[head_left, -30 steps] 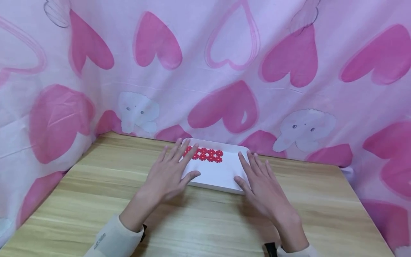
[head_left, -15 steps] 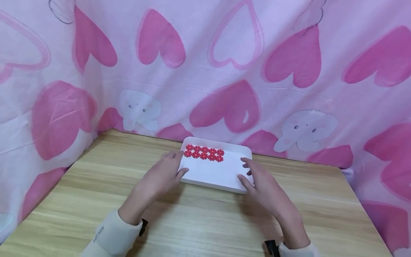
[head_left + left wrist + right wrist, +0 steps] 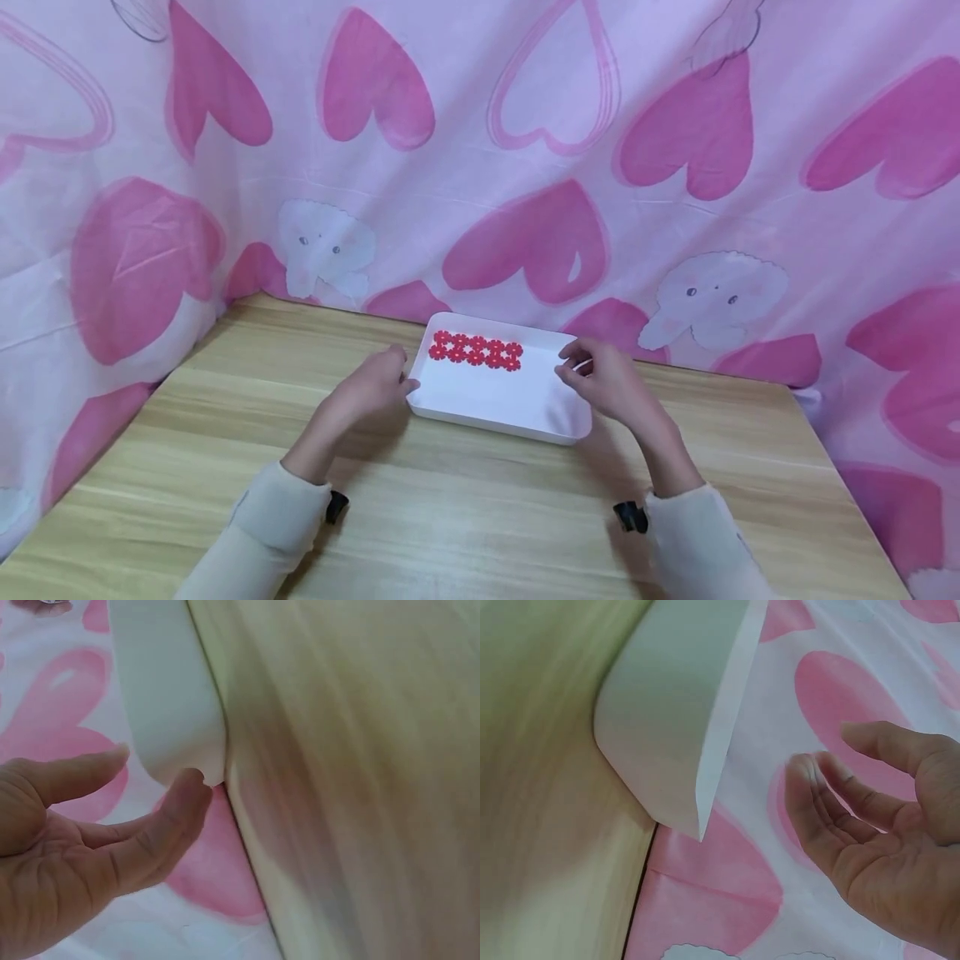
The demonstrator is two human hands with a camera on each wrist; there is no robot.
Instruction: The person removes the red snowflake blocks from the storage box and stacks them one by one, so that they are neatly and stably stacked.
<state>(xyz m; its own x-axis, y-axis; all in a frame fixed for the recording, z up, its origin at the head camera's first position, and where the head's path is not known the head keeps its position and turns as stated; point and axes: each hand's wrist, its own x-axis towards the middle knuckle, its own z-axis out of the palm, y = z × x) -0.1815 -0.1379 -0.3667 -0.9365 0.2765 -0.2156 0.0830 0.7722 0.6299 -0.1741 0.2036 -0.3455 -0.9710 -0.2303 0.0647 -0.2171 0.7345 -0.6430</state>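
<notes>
A shallow white tray (image 3: 480,398) with rounded corners lies on the table near its back edge. In its back left part are red flower-shaped pieces (image 3: 476,351), set side by side in two rows. My left hand (image 3: 375,379) is at the tray's left end, thumb close to the rim; in the left wrist view, the loosely bent fingers (image 3: 184,806) overlap the tray's end, with a wide gap to the thumb. Over the tray's right end, my right hand (image 3: 603,379) has loosely curled fingers. The right wrist view shows this hand holding nothing, apart from the tray wall (image 3: 660,712).
The wood-grain table (image 3: 465,517) extends to both sides and in front of the tray. A pink curtain (image 3: 465,183) with hearts and white animal figures hangs right behind the table and along its sides. Black straps (image 3: 632,517) show at the light sleeves (image 3: 697,542).
Both hands were spread flat over the tray's ends. The left has drawn left to the rim, uncovering the red pieces; the right's fingers have curled in and it has shifted slightly back.
</notes>
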